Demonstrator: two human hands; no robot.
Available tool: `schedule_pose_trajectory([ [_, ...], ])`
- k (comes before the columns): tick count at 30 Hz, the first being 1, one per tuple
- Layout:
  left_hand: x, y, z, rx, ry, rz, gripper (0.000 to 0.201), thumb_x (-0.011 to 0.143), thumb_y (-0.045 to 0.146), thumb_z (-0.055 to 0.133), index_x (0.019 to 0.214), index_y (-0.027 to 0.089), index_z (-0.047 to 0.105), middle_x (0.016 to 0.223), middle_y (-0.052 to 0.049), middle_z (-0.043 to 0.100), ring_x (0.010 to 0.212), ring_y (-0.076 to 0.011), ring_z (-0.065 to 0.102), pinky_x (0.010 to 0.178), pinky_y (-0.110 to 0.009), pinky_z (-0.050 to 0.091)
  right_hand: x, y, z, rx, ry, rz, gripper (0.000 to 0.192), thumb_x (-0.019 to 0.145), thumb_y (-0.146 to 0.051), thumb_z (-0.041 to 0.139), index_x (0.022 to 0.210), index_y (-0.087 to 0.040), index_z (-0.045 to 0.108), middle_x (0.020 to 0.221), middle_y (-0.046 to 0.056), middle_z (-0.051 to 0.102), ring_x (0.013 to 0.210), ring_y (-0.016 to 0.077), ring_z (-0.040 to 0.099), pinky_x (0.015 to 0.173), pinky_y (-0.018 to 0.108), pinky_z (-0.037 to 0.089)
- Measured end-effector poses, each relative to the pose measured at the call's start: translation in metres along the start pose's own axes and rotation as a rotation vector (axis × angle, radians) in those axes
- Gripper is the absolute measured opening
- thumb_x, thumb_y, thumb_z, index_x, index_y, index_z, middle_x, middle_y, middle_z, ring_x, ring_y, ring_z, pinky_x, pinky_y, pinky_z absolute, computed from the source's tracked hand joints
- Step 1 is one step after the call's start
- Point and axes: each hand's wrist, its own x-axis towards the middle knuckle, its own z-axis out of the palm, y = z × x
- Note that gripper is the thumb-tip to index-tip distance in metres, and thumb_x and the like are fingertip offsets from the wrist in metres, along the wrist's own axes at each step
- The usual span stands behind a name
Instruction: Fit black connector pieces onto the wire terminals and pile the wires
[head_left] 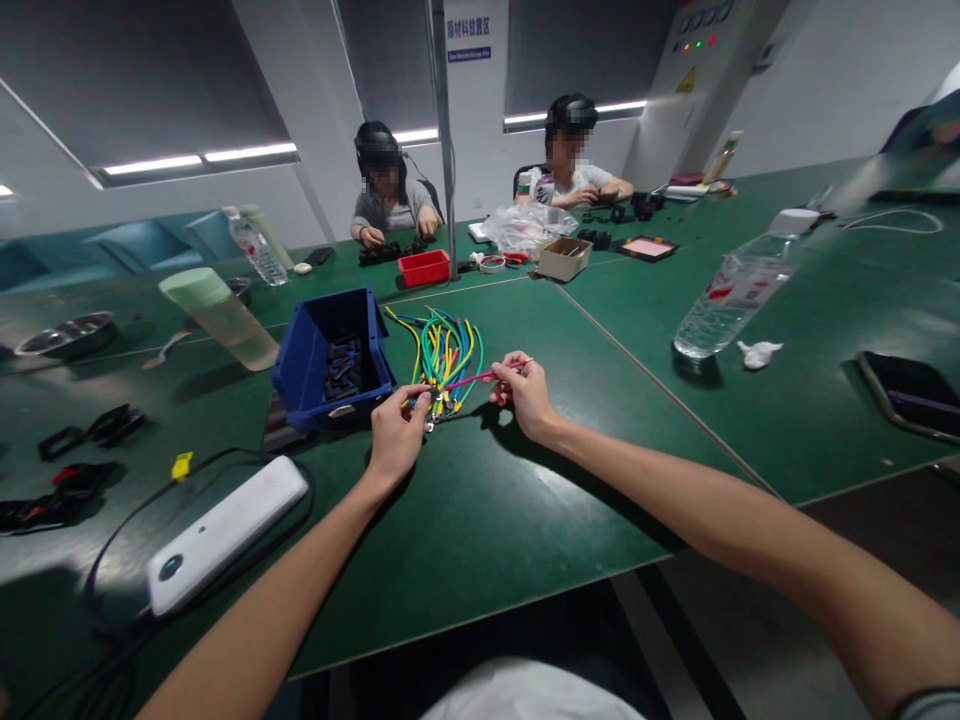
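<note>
A thin red wire [471, 381] stretches between my two hands, just above the table. My right hand [526, 398] is closed in a pinch on the wire's right part. The fingertips of my left hand [399, 428] pinch a small dark piece [433, 391] near the wire's other end; its exact shape is too small to tell. Right behind my hands lies a loose bundle of yellow, green and blue wires [466, 345], with metal terminals at their near ends. Beside my left hand stands a blue bin [298, 385] with several black plastic pieces [343, 368] inside.
A white power bank [229, 535] with a black cable lies left of my left arm. Bottles [739, 290] and a phone [911, 392] are to the right, a tumbler [221, 320] to the left. Farther back are a red tray [424, 268], a cardboard box [564, 260] and two seated people.
</note>
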Motion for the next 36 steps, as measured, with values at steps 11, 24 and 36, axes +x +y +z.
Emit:
schedule_pose_trajectory([
  [11,0.0011,-0.0017,-0.0009,-0.129,-0.058,-0.031,0.032,0.08,0.041,0.059,0.099,0.016,0.065,0.056,0.001,0.058,0.05,-0.0127,0.055,0.048,-0.021,0.041,-0.0013,0.0008,0.0018,-0.046,-0.023,0.006,0.035,0.071,-0.044,0.068,0.081,-0.021,0.042,0.067,0.001,0.068,0.04,0.0101,0.055,0.035,0.018,0.033],
  [24,0.0019,0.003,-0.0017,-0.329,-0.206,-0.107,0.037,0.074,0.026,0.062,0.108,0.011,0.06,0.062,0.0,0.061,0.05,-0.0099,0.054,0.046,-0.02,0.041,-0.0004,0.0037,-0.0001,-0.062,0.007,-0.018,0.037,0.075,-0.042,0.062,0.095,-0.023,0.037,0.07,-0.002,0.067,0.04,0.0097,0.055,0.036,0.018,0.036],
  [36,0.001,0.0043,0.0011,-0.38,-0.201,-0.153,0.041,0.069,0.03,0.069,0.105,0.011,0.063,0.068,-0.002,0.064,0.051,-0.0105,0.057,0.046,-0.021,0.042,-0.0016,0.0008,0.0008,-0.081,0.007,-0.008,0.041,0.073,-0.044,0.063,0.097,-0.024,0.036,0.07,-0.002,0.065,0.041,0.0099,0.054,0.037,0.018,0.035],
])
